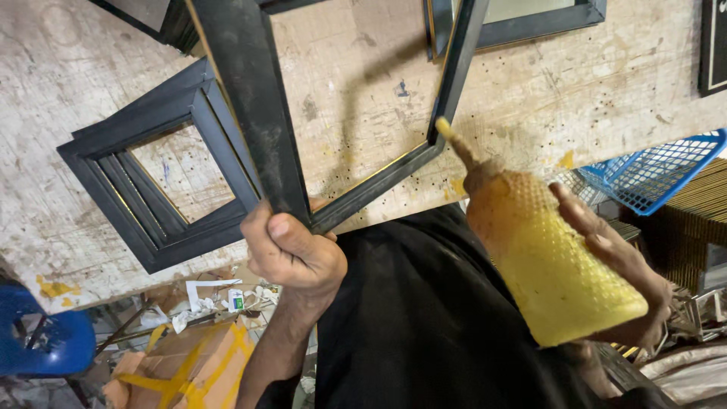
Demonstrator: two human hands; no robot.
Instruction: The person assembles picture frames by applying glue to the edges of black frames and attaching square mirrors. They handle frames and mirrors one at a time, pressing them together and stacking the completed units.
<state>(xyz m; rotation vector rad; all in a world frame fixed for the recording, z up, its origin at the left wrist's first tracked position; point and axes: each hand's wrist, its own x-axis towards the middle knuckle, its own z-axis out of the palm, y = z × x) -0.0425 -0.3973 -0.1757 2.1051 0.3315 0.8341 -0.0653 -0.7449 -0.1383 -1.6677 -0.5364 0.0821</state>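
Your left hand (291,254) has its grip pressed tight around the near corner of the black frame (257,113), tilted above the tabletop (363,83). Your right hand (617,261) wraps the yellow glue bottle (549,261), nozzle touching the frame's right corner.

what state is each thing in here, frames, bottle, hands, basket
left hand: closed around the near corner of the black frame
black frame: held up, tilted over the workbench
right hand: wrapped around the yellow bottle
yellow bottle: tilted, nozzle tip against the frame's right rail
stacked frames: lying flat on the workbench
workbench: bare wood, stained and pitted
blue basket: partly visible at the bench's edge
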